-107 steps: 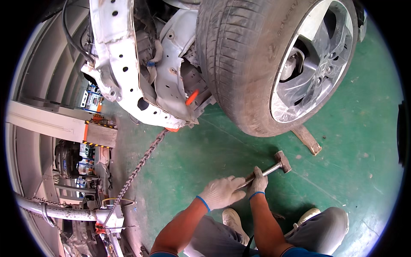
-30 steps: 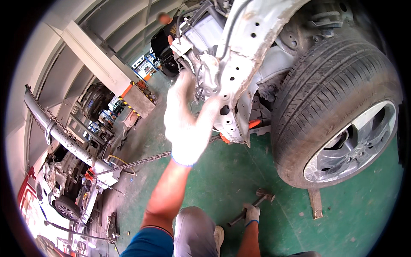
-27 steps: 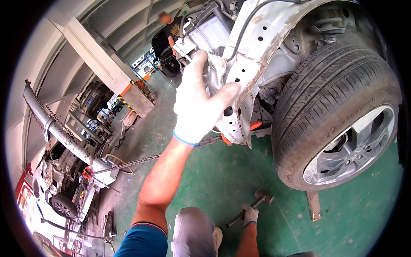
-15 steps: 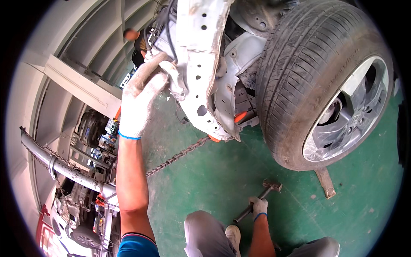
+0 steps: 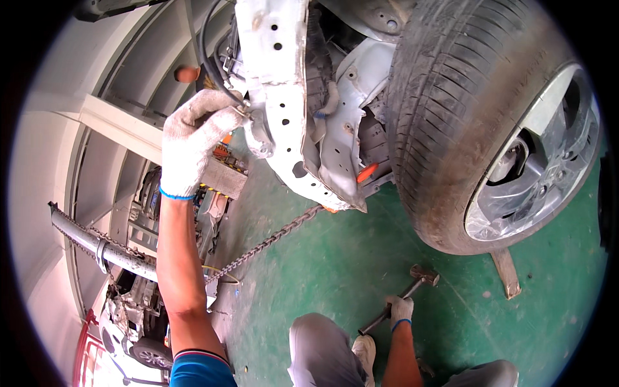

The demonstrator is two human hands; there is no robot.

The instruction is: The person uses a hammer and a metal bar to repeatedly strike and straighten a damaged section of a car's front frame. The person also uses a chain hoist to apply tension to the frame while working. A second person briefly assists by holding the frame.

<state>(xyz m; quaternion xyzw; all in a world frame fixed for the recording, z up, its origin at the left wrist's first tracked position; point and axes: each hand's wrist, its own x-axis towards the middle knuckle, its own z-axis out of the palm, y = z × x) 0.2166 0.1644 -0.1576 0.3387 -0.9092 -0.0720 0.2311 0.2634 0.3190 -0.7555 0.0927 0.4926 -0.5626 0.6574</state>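
My left hand (image 5: 196, 138), in a white knit glove with a blue cuff, is raised at the damaged front of a car. Its thumb and fingertips come together beside a dark cable (image 5: 214, 71) and a bent metal bracket (image 5: 259, 137); what lies between them is too small to make out. The bracket adjoins a pale body rail (image 5: 293, 132) with punched holes and a torn lower edge. Low down, my gloved right hand (image 5: 400, 311) is wrapped round the handle of a hammer (image 5: 424, 276), its head pointing up and away above the green floor.
A car wheel (image 5: 451, 135) looms at the right, with a flat wooden piece (image 5: 506, 276) below it. From the rail's lower end a taut chain (image 5: 264, 244) runs down left. A thick grey post (image 5: 126, 261) and another stripped car (image 5: 132, 322) stand left. A blurred person (image 5: 187, 74) is behind.
The head view has shifted a little. My left fingers have moved from over the bracket's top to a closer pinch by the cable. My right hand still grips the hammer low down.
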